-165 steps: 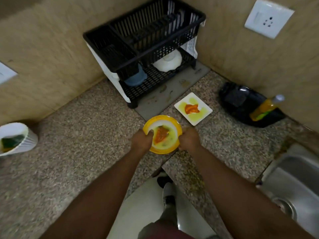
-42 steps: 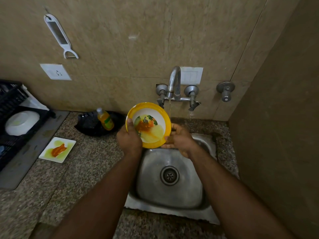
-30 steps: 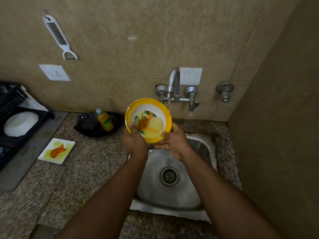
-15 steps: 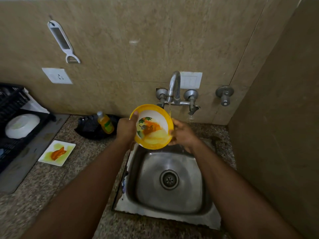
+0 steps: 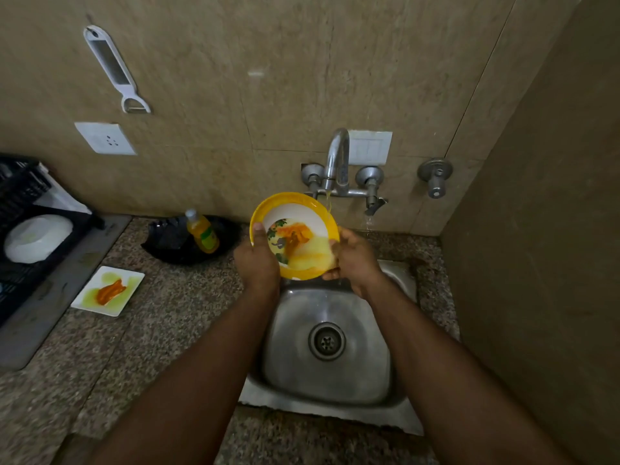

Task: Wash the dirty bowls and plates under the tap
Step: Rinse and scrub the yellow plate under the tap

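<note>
I see the yellow-rimmed bowl [image 5: 295,234] held at the centre of the frame, tilted so its inside faces the camera, just above the back edge of the steel sink [image 5: 335,374]. Orange and pale yellow-green smears cover its white inside, over a printed pattern. My left hand [image 5: 256,260] grips the bowl's left rim, thumb hooked over the edge onto the inside, the other fingers hidden behind the bowl. My right hand [image 5: 352,260] holds the right side, fingers curled round the lower right rim with the fingertips resting on the smeared inside. The tap [image 5: 337,156] stands on the wall right above the bowl, and a thin stream of water [image 5: 328,203] falls from its spout onto the bowl's upper right rim.

At lower left of the frame, a square white plate [image 5: 109,292] with orange and green residue lies on the speckled counter [image 5: 151,330], well apart from the sink. Left of the bowl, an orange dish-soap bottle [image 5: 203,231] lies in a black tray [image 5: 171,243] against the wall. At the far left edge, a black dish rack [image 5: 20,196] holds a white bowl [image 5: 37,238] turned over. A white peeler [image 5: 115,70] hangs on the tiled wall at upper left, above a white socket [image 5: 105,138].
</note>
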A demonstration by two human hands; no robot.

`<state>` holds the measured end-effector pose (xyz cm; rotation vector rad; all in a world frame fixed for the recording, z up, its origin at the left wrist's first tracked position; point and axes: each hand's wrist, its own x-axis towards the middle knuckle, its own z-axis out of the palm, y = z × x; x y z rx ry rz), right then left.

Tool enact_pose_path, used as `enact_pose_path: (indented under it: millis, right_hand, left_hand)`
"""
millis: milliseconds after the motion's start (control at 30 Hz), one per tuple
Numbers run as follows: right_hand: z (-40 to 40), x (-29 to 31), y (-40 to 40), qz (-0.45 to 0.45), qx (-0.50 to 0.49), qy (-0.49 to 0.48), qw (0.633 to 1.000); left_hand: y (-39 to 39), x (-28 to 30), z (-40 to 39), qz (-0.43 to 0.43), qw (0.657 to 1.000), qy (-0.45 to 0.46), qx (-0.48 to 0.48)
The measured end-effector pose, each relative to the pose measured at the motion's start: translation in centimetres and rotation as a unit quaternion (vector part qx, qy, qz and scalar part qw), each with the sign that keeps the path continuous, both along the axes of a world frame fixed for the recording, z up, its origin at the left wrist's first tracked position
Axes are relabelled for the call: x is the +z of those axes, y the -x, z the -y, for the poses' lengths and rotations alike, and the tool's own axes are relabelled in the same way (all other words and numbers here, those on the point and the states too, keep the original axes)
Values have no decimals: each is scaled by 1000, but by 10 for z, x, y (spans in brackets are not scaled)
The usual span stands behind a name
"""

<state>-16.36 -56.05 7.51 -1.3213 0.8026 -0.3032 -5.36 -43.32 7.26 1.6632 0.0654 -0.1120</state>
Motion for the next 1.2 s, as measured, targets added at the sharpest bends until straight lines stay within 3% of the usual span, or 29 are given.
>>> enact_pose_path:
  millis: [133,367,500,667,800,867,967,1067,1200]
  right_hand:
    - [-12,-2,3,26,46,-64,997]
    - [-24,-6,-12,-29,-139,-25,990]
    - [-24,1,-4,9,-13,-79,997]
    - [-7,-2,0,-16,-29,-34,999]
    - [13,0,1,-39,-34,56,997]
    - [17,3,-1,-50,-23,84,995]
    - [16,8,0,-44,15,49,998]
    - [7,7,7,-19,80,-38,996]
    - [-6,1,5,-6,1,-25,1000]
  left_hand:
    - [5,-2,-1,47,998,-3,40]
    - [31,3,10,44,996,25,69]
    - [33,-3,9,53,997,45,45]
    - [18,-12,0,-49,992,92,-67]
    - [-12,6,-11,-206,936,152,-243]
    - [-21,15,-10,-207,931,95,-284]
    - [-27,17,-3,-127,976,26,-176]
    - [-28,14,-1,-41,994,-19,-99]
    - [-16,7,0,-36,997,-56,-41]
